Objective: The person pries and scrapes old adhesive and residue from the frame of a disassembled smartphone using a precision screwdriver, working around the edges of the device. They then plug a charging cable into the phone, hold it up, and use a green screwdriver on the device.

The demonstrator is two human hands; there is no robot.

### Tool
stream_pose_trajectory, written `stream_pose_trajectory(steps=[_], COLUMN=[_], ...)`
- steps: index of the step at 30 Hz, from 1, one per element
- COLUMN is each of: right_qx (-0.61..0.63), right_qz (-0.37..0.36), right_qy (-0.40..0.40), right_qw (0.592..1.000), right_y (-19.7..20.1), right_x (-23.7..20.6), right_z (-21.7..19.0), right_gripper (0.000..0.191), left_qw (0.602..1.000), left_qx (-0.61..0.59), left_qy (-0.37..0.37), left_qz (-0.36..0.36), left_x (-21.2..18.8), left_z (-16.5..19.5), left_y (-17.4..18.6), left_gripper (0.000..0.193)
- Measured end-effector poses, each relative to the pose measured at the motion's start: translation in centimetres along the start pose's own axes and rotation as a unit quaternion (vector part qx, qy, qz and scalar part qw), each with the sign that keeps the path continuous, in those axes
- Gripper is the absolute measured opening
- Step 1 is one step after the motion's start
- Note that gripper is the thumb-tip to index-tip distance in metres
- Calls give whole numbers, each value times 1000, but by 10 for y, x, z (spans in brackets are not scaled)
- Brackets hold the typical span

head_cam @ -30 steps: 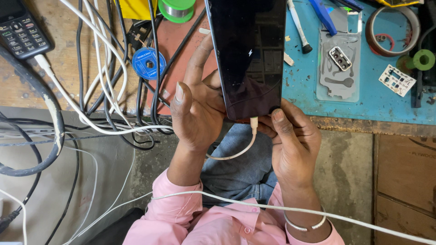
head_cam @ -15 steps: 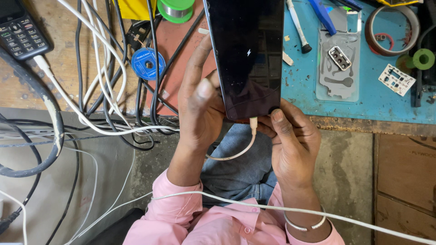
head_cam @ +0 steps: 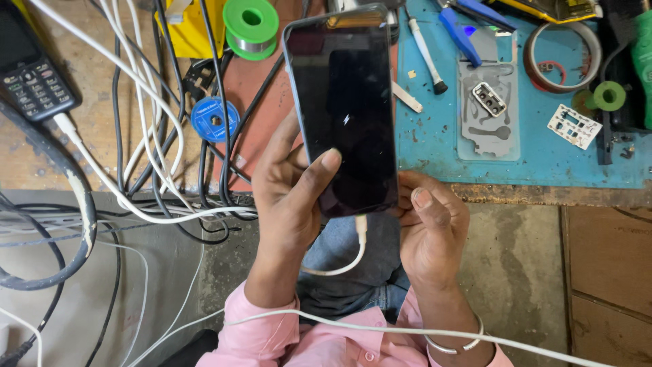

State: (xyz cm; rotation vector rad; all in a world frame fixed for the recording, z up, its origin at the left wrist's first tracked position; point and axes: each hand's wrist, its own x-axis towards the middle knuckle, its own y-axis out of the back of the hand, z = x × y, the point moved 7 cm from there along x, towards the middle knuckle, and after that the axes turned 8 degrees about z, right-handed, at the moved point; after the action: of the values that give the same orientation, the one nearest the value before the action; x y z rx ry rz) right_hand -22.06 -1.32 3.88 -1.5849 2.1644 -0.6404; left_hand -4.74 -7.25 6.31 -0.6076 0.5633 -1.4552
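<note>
My left hand [head_cam: 288,194] grips a black smartphone [head_cam: 343,109] upright, with the thumb laid across the lower screen. The dark screen shows a small lightning-bolt mark. A white charging cable [head_cam: 350,255] is plugged into the phone's bottom edge and loops down over my lap. My right hand [head_cam: 431,228] sits at the phone's lower right corner, fingers curled against its edge beside the plug.
A blue work mat [head_cam: 543,149] at the upper right carries a metal stencil plate [head_cam: 485,112], a small circuit board [head_cam: 574,126], tape rolls and tools. A tangle of black and white cables [head_cam: 156,149] covers the left, beside a keypad phone [head_cam: 30,68], a green solder spool [head_cam: 251,20] and a blue spool [head_cam: 215,119].
The phone has been lowered a little, so its whole length shows. My left thumb has moved onto the lower screen, and a lightning-bolt mark has appeared on the display.
</note>
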Motion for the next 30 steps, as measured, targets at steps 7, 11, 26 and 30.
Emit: stream_pose_trajectory(steps=[7,11,26,30], right_qx=[-45,-52,-44,-56], right_qz=[37,40,27,46], right_qy=[-16,-15,6,2], right_qw=[998,998,999,997], right_y=[4,2,7,10], right_x=[0,3,1,1], right_z=[8,9,16,18], right_gripper=[38,33,29,28], left_qw=[997,993,990,948], left_qx=[49,76,-143,-286], left_qy=[-14,-27,13,72], left_qz=[61,81,-6,-117], left_x=[-29,-29,-23,-23], left_z=[19,20,24,20], left_y=[24,32,15,-4], left_gripper=[64,64,68,83])
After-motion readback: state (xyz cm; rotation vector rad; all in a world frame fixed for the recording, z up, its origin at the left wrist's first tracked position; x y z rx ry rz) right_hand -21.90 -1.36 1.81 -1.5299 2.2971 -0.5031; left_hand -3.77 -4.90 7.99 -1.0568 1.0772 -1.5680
